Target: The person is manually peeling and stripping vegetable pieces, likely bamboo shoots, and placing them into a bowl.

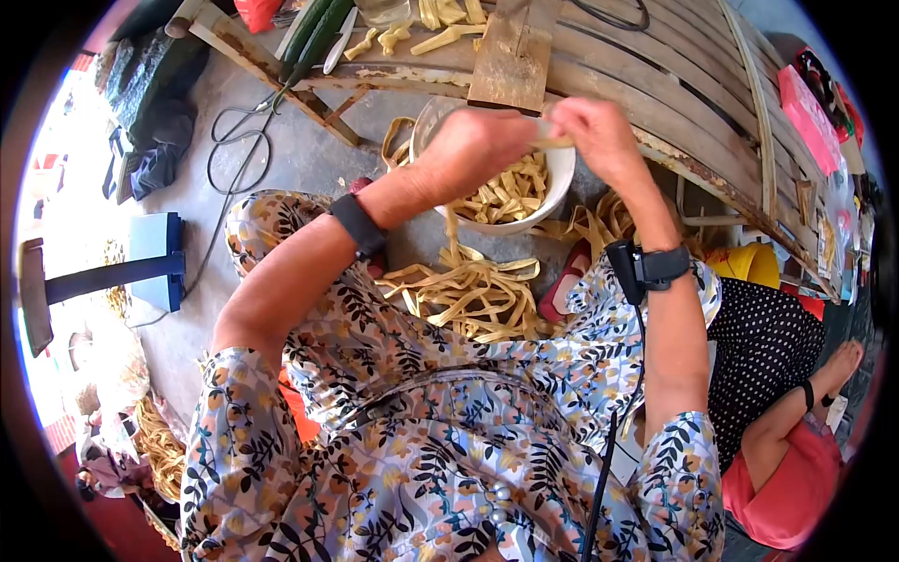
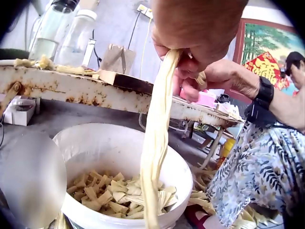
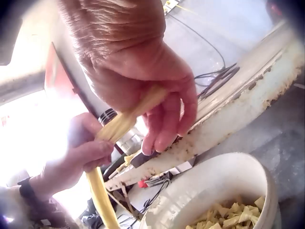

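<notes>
Both hands are raised over the white bucket with one long pale-yellow fibrous strip (image 2: 157, 129) between them. My left hand (image 1: 478, 140) pinches it, and its long tail hangs down past the bucket's rim in the left wrist view. My right hand (image 1: 604, 140) holds the short upper end between thumb and fingers, with the other fingers loosely bent in the right wrist view. A short stretch of strip (image 3: 119, 126) spans the two hands. Below, the white bucket (image 1: 564, 178) contains many short cut or torn pieces (image 1: 510, 197) of the same yellow material.
Long yellow strips (image 1: 478, 290) lie heaped on the floor between the feet. Behind the bucket stands a rusty-edged slatted bench (image 1: 646, 84) with a wooden board (image 1: 513, 56), cucumbers (image 1: 314, 37) and yellow pieces on it. Another person (image 1: 787, 468) sits at the right.
</notes>
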`<state>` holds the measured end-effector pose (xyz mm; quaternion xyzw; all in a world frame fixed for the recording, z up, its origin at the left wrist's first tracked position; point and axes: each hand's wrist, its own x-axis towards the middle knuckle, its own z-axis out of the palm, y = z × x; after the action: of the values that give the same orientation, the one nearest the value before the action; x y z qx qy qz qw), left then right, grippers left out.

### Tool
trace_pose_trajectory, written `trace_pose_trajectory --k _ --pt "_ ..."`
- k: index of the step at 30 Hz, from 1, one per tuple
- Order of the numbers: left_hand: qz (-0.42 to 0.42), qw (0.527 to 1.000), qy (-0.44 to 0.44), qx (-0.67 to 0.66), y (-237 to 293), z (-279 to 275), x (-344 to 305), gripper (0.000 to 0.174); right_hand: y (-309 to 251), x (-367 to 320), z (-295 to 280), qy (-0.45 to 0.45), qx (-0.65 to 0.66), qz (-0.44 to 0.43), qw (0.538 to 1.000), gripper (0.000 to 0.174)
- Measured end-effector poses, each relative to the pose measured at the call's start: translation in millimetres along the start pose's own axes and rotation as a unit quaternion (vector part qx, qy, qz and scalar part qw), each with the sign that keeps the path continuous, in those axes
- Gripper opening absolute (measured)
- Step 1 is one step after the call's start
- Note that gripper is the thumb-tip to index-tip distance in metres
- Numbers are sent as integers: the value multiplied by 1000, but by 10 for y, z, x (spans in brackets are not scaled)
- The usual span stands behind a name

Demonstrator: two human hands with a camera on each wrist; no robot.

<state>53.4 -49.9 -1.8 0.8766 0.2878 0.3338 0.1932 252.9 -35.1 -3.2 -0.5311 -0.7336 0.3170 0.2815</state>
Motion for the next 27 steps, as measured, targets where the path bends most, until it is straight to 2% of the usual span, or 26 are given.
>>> trace_pose_trajectory --k 1,4,5,6,8,9,12,13,16,17,18,20,23,24,25,26,27 --pt "10 996 -62 71 56 -15 29 8 23 -32 70 -45 11 70 996 27" --pt "12 999 -42 21 -20 -15 -2 11 -34 -122 52 -173 -29 135 975 24" --pt "-12 999 -30 -27 -56 -3 -16 12 -34 -155 51 -201 26 101 974 23" --pt "-96 989 -77 -82 -37 -85 4 12 -115 -199 36 -242 129 104 956 24" --pt "-166 927 -146 -302 -190 -182 -3 13 -376 -272 -37 -316 333 103 883 27" --pt "-226 895 -163 -349 -108 -320 31 18 -460 -298 -63 -342 391 96 849 34" --pt "-273 807 -84 -517 -35 -270 59 23 -536 -281 -87 -245 576 21 780 33" --pt "-269 760 -92 -585 -130 -171 44 29 -512 -244 -86 -201 571 3 796 34" --pt "-296 668 -168 -661 -115 30 23 32 -513 -148 -84 -73 350 8 934 32" --pt "-312 642 -177 -678 -25 63 13 35 -459 -114 -6 -94 376 -41 921 27" --pt "-304 589 -176 -728 -55 161 -6 33 -430 -136 42 -79 289 -7 954 26" --pt "-346 506 -143 -777 -30 193 6 30 -463 -185 75 -87 281 44 955 26" --pt "-350 540 -112 -757 -100 264 -55 24 -354 -173 237 -34 312 -38 949 23" --pt "-371 580 -60 -723 -114 269 -41 23 -331 -147 223 55 149 -108 981 22" --pt "-390 616 -8 -684 -126 285 -16 21 -295 -121 191 143 -20 -173 974 21" --pt "-406 649 43 -642 -129 294 22 19 -272 -104 168 225 -189 -231 928 20" --pt "-401 669 94 -618 -126 300 58 19 -297 -113 190 256 -169 -206 929 21"
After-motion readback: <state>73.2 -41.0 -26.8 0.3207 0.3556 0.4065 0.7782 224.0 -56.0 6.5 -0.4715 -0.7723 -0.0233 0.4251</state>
